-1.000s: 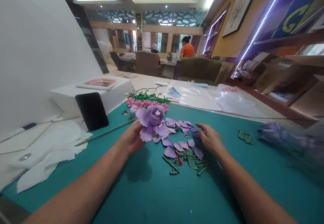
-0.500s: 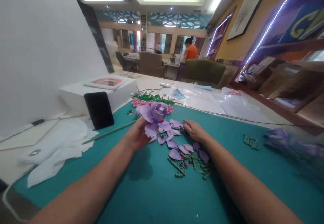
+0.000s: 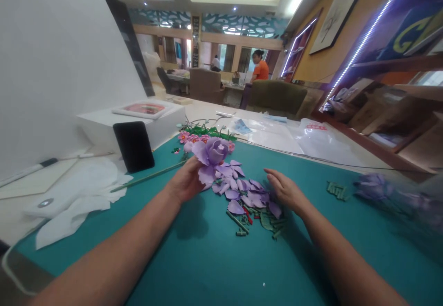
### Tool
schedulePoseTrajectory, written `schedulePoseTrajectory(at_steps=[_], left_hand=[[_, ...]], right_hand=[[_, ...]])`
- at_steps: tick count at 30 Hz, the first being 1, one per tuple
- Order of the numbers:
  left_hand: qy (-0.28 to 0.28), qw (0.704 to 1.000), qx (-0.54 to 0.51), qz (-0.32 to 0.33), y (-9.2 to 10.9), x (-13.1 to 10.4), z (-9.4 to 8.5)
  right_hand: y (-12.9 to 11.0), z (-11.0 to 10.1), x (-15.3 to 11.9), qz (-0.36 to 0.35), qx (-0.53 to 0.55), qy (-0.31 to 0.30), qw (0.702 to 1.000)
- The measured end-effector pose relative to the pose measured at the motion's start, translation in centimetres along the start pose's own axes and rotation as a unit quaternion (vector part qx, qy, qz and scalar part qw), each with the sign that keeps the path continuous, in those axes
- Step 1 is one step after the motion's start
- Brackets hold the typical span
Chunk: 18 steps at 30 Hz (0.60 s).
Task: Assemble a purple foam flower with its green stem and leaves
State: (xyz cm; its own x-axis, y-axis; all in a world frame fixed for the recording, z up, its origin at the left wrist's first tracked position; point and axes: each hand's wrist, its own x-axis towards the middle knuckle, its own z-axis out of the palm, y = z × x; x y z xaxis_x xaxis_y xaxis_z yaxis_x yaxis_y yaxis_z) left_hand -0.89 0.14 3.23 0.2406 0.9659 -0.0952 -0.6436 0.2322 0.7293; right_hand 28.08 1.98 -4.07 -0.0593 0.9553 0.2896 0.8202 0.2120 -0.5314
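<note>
A large purple flower (image 3: pixel 217 151) with spread petals is held in my left hand (image 3: pixel 187 179), whose fingers are partly hidden behind the petals. Loose purple petals (image 3: pixel 234 195) lie in a pile on the green mat (image 3: pixel 207 260), right of the flower. Just right of that pile is my right hand (image 3: pixel 282 188), its fingers stretched out and nothing visible in them. Green and red small parts (image 3: pixel 242 225) lie at the near side of the petals. Behind the held flower are pink flowers (image 3: pixel 194 138) with green leaves.
A black phone (image 3: pixel 134 146) leans against a white box (image 3: pixel 162 121) at the left. White tissue-like sheets (image 3: pixel 83 195) lie nearby. More purple flowers (image 3: pixel 375 187) and a green parts piece (image 3: pixel 336 190) are at the right. A person in orange (image 3: pixel 260 68) stands in the background.
My right hand has moved right, away from the petals, and its fingers have straightened. The loose petals are arranged differently, with more showing in the middle of the pile. My left hand still holds the flower.
</note>
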Motion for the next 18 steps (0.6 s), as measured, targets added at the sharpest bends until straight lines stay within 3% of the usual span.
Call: schedulePoseTrajectory(at_steps=[3,6,12,18], left_hand=[[0.002,1.000,0.009,-0.001,-0.2,0.2,-0.2],[0.004,1.000,0.015,-0.009,-0.4,0.3,-0.3],[-0.001,1.000,0.021,-0.008,-0.4,0.2,-0.1],[-0.015,0.999,0.037,-0.012,-0.6,0.1,-0.1]], right_hand=[[2.2,0.2,-0.3,0.035,-0.037,0.044,0.998],[3.0,1.6,-1.0,0.056,-0.064,0.065,0.994],[0.9,3.6,-1.7,0.028,-0.047,0.051,0.997],[-1.2,1.2,0.1,-0.031,-0.075,0.006,0.997]])
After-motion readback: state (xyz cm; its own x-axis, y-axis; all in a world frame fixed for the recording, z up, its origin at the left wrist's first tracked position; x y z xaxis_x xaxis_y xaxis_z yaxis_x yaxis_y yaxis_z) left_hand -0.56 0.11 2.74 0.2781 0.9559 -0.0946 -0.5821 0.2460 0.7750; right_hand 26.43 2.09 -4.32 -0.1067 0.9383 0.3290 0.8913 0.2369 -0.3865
